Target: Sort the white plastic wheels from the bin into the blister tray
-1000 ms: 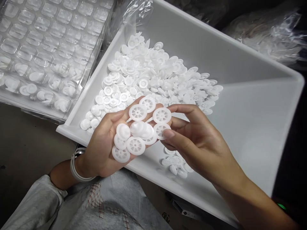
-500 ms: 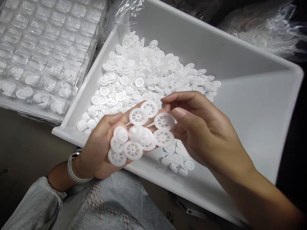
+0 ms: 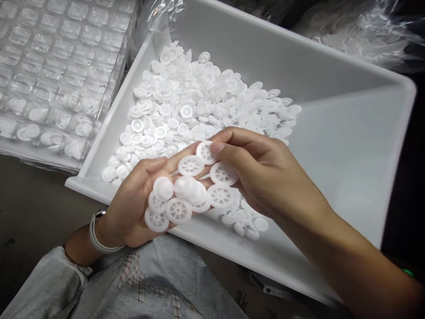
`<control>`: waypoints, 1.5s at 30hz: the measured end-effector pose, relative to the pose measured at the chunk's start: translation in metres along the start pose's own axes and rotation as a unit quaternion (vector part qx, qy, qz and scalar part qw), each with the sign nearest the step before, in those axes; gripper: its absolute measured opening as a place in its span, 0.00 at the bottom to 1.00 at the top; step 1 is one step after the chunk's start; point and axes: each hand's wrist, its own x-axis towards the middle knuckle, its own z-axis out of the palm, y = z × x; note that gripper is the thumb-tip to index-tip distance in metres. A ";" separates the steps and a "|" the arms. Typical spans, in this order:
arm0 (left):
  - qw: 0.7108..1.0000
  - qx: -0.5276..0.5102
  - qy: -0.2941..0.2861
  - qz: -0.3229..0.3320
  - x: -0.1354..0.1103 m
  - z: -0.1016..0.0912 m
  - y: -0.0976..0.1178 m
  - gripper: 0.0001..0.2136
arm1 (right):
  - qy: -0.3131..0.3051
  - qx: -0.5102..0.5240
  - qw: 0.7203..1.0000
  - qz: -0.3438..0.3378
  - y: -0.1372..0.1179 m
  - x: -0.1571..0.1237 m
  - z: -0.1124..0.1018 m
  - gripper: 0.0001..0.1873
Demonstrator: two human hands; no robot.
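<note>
My left hand lies palm up over the bin's near edge, bearing several white plastic gears spread across palm and fingers. Most are flat and spoked; a few show domed or stepped hubs. My right hand reaches in from the right, its thumb and forefinger closed on the rim of a spoked gear at the left fingertips. Another spoked gear lies just under the right thumb. Below both hands is a grey-white bin with a large heap of similar gears.
At left stands a clear blister tray; its nearest rows of pockets hold white parts. A smaller cluster of gears lies near the bin's front wall. Crumpled clear plastic bags sit behind the bin.
My right hand has moved left, and its thumb now meets the far spoked gear on the left fingertips. My left hand keeps its gears; the whole view has shifted slightly.
</note>
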 end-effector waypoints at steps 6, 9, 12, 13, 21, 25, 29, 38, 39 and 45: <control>0.999 0.003 -0.029 0.015 0.000 -0.002 -0.001 0.26 | 0.026 0.013 0.999 -0.015 -0.001 0.001 0.003 0.10; 0.999 0.000 -0.030 0.012 0.001 -0.003 -0.001 0.26 | 0.038 0.006 0.999 -0.022 -0.001 -0.001 0.004 0.09; 0.999 0.001 -0.032 0.011 0.001 -0.003 0.000 0.27 | 0.044 -0.001 0.999 -0.026 -0.001 -0.003 0.004 0.09; 0.999 0.002 -0.032 0.010 0.001 -0.003 0.000 0.27 | 0.044 -0.002 0.999 -0.027 -0.002 -0.003 0.004 0.10; 1.000 0.000 -0.014 0.008 0.001 -0.001 -0.001 0.27 | 0.048 -0.009 0.998 -0.038 0.000 -0.002 0.002 0.15; 1.000 -0.004 0.014 0.014 0.001 -0.001 0.000 0.27 | 0.083 -0.116 0.975 -0.169 0.001 -0.011 -0.002 0.04; 1.000 -0.014 0.009 0.021 0.002 -0.001 0.001 0.26 | 0.041 -0.309 0.875 -0.371 -0.002 -0.026 -0.006 0.11; 0.997 0.000 -0.041 0.070 0.003 -0.010 -0.006 0.28 | 0.003 -0.482 0.766 -0.426 -0.008 -0.038 -0.001 0.12; 0.996 0.011 -0.052 0.073 0.002 -0.012 -0.006 0.30 | 0.004 -0.482 0.765 -0.428 -0.008 -0.038 0.000 0.12; 0.996 0.031 -0.049 0.062 0.001 -0.014 -0.005 0.34 | -0.004 -0.484 0.780 -0.396 -0.010 -0.040 0.004 0.09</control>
